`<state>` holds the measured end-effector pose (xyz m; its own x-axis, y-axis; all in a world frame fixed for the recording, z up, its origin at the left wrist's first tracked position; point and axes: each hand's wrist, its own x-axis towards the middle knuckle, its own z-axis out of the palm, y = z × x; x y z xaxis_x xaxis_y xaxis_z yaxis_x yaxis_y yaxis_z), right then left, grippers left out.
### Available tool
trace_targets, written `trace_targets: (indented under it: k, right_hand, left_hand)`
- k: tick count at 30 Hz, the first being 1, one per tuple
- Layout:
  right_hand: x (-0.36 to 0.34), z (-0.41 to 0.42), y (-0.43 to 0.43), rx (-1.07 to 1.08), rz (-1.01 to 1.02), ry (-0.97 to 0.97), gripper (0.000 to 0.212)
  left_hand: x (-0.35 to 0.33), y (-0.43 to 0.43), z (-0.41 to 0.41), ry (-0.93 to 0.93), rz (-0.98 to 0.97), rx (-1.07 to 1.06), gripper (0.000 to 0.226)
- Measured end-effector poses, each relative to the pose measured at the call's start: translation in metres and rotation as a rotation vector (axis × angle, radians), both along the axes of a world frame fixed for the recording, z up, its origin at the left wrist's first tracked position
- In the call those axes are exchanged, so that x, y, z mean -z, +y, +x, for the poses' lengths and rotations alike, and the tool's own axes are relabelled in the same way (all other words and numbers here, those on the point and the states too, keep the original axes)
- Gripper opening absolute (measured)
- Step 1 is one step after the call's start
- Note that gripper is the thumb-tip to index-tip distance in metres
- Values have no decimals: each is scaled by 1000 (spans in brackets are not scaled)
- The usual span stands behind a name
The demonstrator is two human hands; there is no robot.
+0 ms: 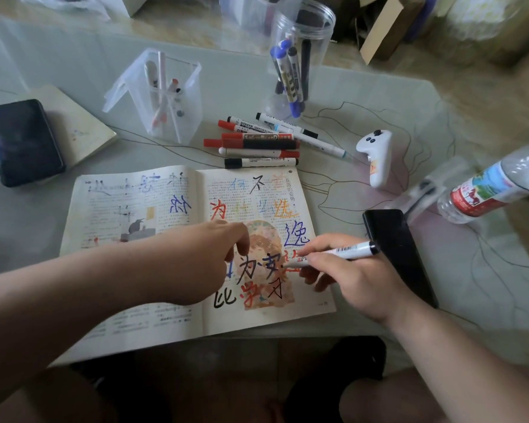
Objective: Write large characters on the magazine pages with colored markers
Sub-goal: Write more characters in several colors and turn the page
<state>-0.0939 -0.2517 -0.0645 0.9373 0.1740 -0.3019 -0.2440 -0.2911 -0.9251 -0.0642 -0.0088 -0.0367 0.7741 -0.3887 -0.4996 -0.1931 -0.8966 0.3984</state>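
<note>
Nearest, at bottom right: right hand (pixel 358 279), fingers wrapped round a white-barrelled marker with a black cap end (pixel 344 252), pen-style, tip down on the right-hand page beside a black character. Opposite, from the left: left hand (pixel 208 254), gripping nothing, fingers bent downward, fingertips (pixel 242 246) pressing the same page near the gutter.

Under both: open magazine with yellowed printed pages (pixel 153 319), flat on the pale green glass-topped table (pixel 471 285) near its front edge. Spread already covered in large characters in black, red, blue and orange. Round illustration on the right page, partly under the hands.

Just right of the magazine: black slab phone (pixel 400 254), lying flat; touching the marker's cap end or not, cannot tell. Further right: clear plastic bottle with a red, white and blue label (pixel 486 193), lying at a slant, blurred.

Beyond the magazine's top edge: loose heap of whiteboard markers (pixel 257 145), red- and black-capped, roughly parallel, nearest one just beside the page edge. Right of those: white plastic handheld controller with dark buttons (pixel 377 157). Left side: black rectangular device (pixel 23 141) resting on a cream notebook (pixel 83 129).

Behind the heap: clear square plastic pen holder (pixel 165 99), a few pens upright inside. Farther back: clear round plastic jar (pixel 300 56), blue- and black-capped markers standing in it. Farthest: brown cardboard box (pixel 382 25), blurred.
</note>
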Motion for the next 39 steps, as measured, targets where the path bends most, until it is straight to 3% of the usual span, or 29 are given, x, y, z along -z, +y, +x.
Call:
trace_targets:
  k: [3, 7, 21, 30, 39]
  right_hand:
    - [5, -3, -1, -54, -97, -43, 6]
    - [10, -2, -4, -59, -218, -77, 20]
    - [13, -2, -6, -67, -153, -58, 10]
    - [19, -7, -8, -110, -287, -179, 17]
    - [17, -11, -4, -112, -343, -152, 16]
  left_hand:
    - [2, 1, -2, -20, -44, -8, 45]
    - [2, -2, 0, -90, -94, -36, 40]
    - [4, -10, 0, -85, -50, 88, 19]
    - [12, -6, 1, -61, 1, 107, 19]
    - [13, -6, 1, -42, -4, 80, 27]
